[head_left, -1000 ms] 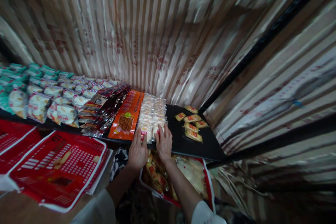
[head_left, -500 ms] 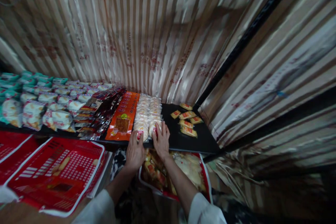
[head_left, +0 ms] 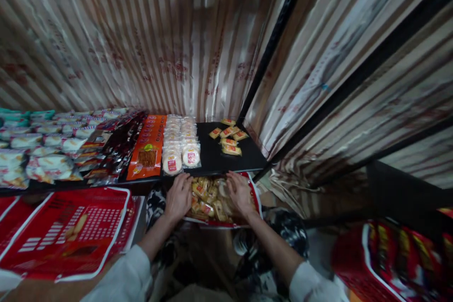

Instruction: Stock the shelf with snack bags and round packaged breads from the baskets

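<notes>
My left hand [head_left: 179, 198] is at the left edge of an open red bag [head_left: 255, 193], its fingers stretched forward and no item visible in them. Over the bag's right part is my right hand [head_left: 241, 194], fingers extended and slightly bent, with its fingertips by the black shelf's front edge. Inside the bag lie yellow wrapped snacks [head_left: 212, 198] on the left and paler packets, partly covered by my right hand. On the black shelf [head_left: 208, 163] just beyond, round white rice crackers [head_left: 172, 164] in clear wrappers form two columns. Several yellow wrapped snacks [head_left: 231, 149] lie loosely to their right.
An orange packet [head_left: 146, 151], dark shiny packets [head_left: 115, 148] and white snack bags [head_left: 53, 165] line the shelf leftward. A flat red bag [head_left: 71, 236] lies at lower left. Red packets fill another bag [head_left: 364, 250] at lower right. Striped curtain and a black post [head_left: 269, 52] stand behind.
Both hands have left the front rice crackers and come back and down to the red bag. The crackers stay on the shelf in two columns. The view has shifted to the right.
</notes>
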Motion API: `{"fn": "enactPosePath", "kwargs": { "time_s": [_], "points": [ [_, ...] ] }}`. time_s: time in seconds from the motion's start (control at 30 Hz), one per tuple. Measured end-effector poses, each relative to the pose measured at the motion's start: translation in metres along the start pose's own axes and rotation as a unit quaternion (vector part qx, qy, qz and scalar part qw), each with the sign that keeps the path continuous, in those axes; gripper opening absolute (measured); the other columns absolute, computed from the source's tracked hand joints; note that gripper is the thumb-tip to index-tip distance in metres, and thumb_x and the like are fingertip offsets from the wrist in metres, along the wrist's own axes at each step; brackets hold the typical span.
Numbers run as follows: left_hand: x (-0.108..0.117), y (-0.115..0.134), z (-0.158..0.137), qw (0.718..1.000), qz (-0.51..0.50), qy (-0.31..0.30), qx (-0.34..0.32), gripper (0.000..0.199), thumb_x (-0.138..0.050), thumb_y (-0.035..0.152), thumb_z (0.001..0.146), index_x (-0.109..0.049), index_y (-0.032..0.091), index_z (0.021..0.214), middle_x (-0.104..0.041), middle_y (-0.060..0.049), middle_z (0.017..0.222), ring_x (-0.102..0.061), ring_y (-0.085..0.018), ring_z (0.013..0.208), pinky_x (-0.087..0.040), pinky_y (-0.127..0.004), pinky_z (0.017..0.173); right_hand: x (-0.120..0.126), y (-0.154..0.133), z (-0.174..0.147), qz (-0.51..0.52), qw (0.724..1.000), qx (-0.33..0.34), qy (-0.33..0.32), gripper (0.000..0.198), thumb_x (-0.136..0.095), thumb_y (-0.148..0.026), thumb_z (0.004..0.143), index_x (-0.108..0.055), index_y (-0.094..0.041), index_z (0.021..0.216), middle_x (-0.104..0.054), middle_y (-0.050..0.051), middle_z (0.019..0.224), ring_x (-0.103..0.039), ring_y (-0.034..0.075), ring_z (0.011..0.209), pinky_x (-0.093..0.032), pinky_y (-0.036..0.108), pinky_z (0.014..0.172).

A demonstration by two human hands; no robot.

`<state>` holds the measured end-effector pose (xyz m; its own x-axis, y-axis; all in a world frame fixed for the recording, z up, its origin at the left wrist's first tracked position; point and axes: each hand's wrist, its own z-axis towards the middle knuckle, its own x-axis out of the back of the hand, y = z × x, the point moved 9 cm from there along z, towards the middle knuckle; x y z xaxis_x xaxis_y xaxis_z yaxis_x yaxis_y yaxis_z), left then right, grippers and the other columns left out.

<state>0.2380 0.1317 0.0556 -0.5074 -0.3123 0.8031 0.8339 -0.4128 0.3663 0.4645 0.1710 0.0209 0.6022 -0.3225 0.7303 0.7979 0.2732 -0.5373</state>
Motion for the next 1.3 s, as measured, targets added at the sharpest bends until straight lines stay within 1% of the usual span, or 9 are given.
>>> {"fn": "enactPosePath", "kwargs": {
  "time_s": [0.1,0.23,0.37,0.47,0.67,0.77,0.93,1.13,1.3],
  "points": [
    [-0.037,0.029,-0.01,0.994,-0.045,-0.101,-0.01,0.04,-0.038,0.009,0.08,-0.057,0.015,0.116,-0.055,-0.011,0.124,-0.052,-0.022,0.115,-0.046,-0.037,0.099,0.002,0.028,-0.02,-0.036,0.997,-0.01,-0.07,0.037,-0.049,-0.039,0.086,-0.062,-0.017,0.112,-0.064,0.011,0.113,-0.052,0.025,0.112,-0.037,0.045,0.1],
    [-0.083,0.057,-0.023,0.971,-0.084,-0.221,0.041,0.045,-0.039,0.009,0.079,-0.055,0.016,0.121,-0.045,-0.012,0.138,-0.053,-0.022,0.116,-0.047,-0.036,0.098,-0.006,0.039,-0.048,-0.089,0.984,0.004,-0.154,0.048,-0.062,-0.036,0.078,-0.057,-0.02,0.123,-0.055,0.012,0.129,-0.046,0.028,0.12,-0.036,0.045,0.099],
    [-0.109,0.077,-0.024,0.951,-0.119,-0.278,0.066,0.048,-0.039,0.008,0.078,-0.053,0.015,0.124,-0.041,-0.013,0.142,-0.05,-0.024,0.121,-0.042,-0.038,0.102,-0.008,0.039,-0.055,-0.112,0.979,0.0,-0.168,0.04,-0.057,-0.02,0.079,-0.061,-0.023,0.119,-0.056,0.011,0.129,-0.049,0.026,0.119,-0.037,0.042,0.099],
    [-0.12,0.084,-0.02,0.942,-0.135,-0.298,0.075,0.054,-0.042,0.008,0.075,-0.049,0.014,0.129,-0.038,-0.013,0.143,-0.045,-0.024,0.127,-0.039,-0.037,0.105,-0.006,0.04,-0.05,-0.096,0.981,0.001,-0.168,0.032,-0.049,-0.02,0.084,-0.064,-0.022,0.112,-0.06,0.01,0.124,-0.052,0.023,0.115,-0.039,0.039,0.097],
    [-0.137,0.077,-0.014,0.94,-0.14,-0.277,0.138,0.068,-0.047,0.005,0.07,-0.037,0.011,0.137,-0.032,-0.016,0.147,-0.038,-0.025,0.131,-0.035,-0.038,0.107,0.006,0.04,-0.038,-0.047,0.991,0.013,-0.123,0.031,-0.039,-0.028,0.091,-0.066,-0.021,0.105,-0.066,0.008,0.112,-0.057,0.023,0.106,-0.042,0.036,0.093],
    [-0.14,0.074,-0.013,0.944,-0.146,-0.253,0.152,0.067,-0.046,0.006,0.073,-0.036,0.014,0.138,-0.032,-0.014,0.147,-0.039,-0.025,0.13,-0.035,-0.039,0.107,0.014,0.042,-0.034,0.012,0.996,0.009,-0.089,0.032,-0.036,-0.029,0.092,-0.066,-0.021,0.101,-0.069,0.007,0.105,-0.059,0.022,0.102,-0.044,0.035,0.091],
    [-0.127,0.075,-0.001,0.954,-0.184,-0.178,0.153,0.045,-0.047,0.015,0.08,-0.05,0.013,0.124,-0.056,-0.012,0.127,-0.051,-0.021,0.117,-0.039,-0.037,0.103,0.018,0.054,-0.031,0.116,0.989,-0.061,-0.07,0.031,-0.04,-0.035,0.089,-0.066,-0.021,0.097,-0.07,0.007,0.094,-0.061,0.021,0.093,-0.046,0.035,0.087],
    [-0.109,0.061,0.007,0.932,-0.236,-0.12,0.247,0.023,-0.053,0.023,0.079,-0.064,0.018,0.099,-0.069,-0.005,0.097,-0.062,-0.017,0.088,-0.048,-0.032,0.084,0.007,0.071,-0.035,0.293,0.938,-0.177,-0.047,0.034,-0.048,-0.048,0.083,-0.066,-0.022,0.093,-0.07,0.004,0.088,-0.063,0.02,0.085,-0.049,0.032,0.077],
    [-0.101,0.044,0.002,0.911,-0.268,-0.092,0.301,0.028,-0.057,0.03,0.075,-0.067,0.017,0.098,-0.07,-0.006,0.091,-0.063,-0.019,0.082,-0.048,-0.032,0.079,-0.012,0.071,-0.044,0.403,0.873,-0.267,-0.069,0.046,-0.057,-0.062,0.07,-0.067,-0.02,0.087,-0.064,0.001,0.063,-0.055,0.016,0.056,-0.045,0.028,0.054]
  ]
}}
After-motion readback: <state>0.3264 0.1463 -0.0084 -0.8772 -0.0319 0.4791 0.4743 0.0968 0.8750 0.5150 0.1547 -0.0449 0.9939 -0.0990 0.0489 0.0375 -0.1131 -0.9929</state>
